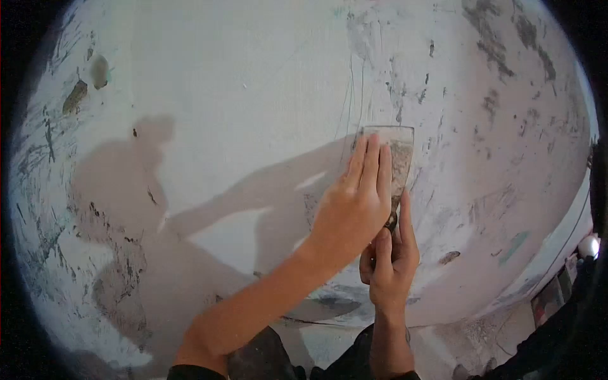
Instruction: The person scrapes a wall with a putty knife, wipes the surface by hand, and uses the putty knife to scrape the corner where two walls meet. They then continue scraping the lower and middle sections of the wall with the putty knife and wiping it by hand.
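Observation:
A wide putty knife [401,161] with a whitish, smeared blade lies against the wall, its blade edge pointing up. My right hand [394,269] is wrapped round its dark handle from below, with the index finger stretched up along the side. Flat across the left part of the blade rest the outstretched fingers of my left hand [358,196], close together, pressing it to the wall. My left hand hides part of the blade and handle.
The pale wall [240,76] fills most of the view, with dark scuffs, scratches and a few chipped holes. My shadow falls across its left side. Below are my dark-trousered legs [259,354] and the floor [468,335]. Assorted items and a bright round lamp [589,246] stand at right.

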The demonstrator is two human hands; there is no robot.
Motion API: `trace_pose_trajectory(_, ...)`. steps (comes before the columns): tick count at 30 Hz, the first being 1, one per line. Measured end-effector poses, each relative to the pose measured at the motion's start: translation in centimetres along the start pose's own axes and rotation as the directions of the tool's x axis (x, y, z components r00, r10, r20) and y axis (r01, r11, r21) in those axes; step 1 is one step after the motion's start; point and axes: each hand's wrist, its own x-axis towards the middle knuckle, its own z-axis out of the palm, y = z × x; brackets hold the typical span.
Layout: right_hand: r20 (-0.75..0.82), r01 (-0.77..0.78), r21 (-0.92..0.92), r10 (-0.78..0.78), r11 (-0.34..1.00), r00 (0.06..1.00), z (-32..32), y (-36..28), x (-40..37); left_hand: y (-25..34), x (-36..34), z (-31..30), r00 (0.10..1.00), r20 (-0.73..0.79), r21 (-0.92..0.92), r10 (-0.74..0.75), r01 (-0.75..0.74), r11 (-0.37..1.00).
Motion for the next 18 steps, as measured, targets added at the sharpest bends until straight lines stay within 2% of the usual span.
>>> trace_pose_trajectory(2, 0.019, -0.021, 0.092, 0.020, 0.996, 1.000, 0.3, -0.2, -0.2, -0.1, 0.4, -0.4, 1.000, 0.028, -0.005, 0.002, -0.002, 1.000)
trace_pose_trajectory(3, 0.003, -0.036, 0.021, 0.036, 0.999, 0.999, 0.1, -0.6, -0.7, 0.0, 0.3, -0.3, 1.000, 0.029, -0.006, 0.003, -0.002, 1.000)
trace_pose_trajectory(6, 0.035, 0.017, 0.005, -0.017, 1.000, 0.999, -0.2, -0.3, 0.2, 0.1, -0.1, 0.2, 1.000, 0.000, 0.021, -0.007, 0.007, 1.000)
trace_pose_trajectory(8, 0.029, -0.011, 0.031, 0.010, 0.999, 1.000, -0.2, -0.5, -0.4, 0.0, 0.5, -0.6, 0.998, 0.058, 0.015, -0.022, 0.021, 1.000)
trace_pose_trajectory(10, 0.051, -0.047, 0.045, 0.045, 0.998, 0.998, -0.3, -0.3, -0.7, 0.1, -0.3, 0.1, 0.999, 0.043, 0.014, -0.017, 0.017, 1.000)
trace_pose_trajectory(12, 0.068, -0.022, 0.011, 0.021, 1.000, 0.997, -0.1, 0.1, 0.3, -0.3, -0.1, 0.3, 1.000, 0.010, 0.027, -0.024, 0.023, 0.999)
trace_pose_trajectory(14, 0.038, 0.014, 0.027, -0.015, 1.000, 0.999, 0.6, 0.9, 0.2, -0.5, 0.3, -0.2, 0.998, 0.043, 0.013, -0.041, 0.040, 0.999)
trace_pose_trajectory(18, 0.009, 0.013, -0.025, -0.012, 1.000, 1.000, 0.4, 0.8, -0.4, -0.8, -0.7, 0.4, 0.999, 0.033, 0.049, 0.035, -0.037, 0.998)
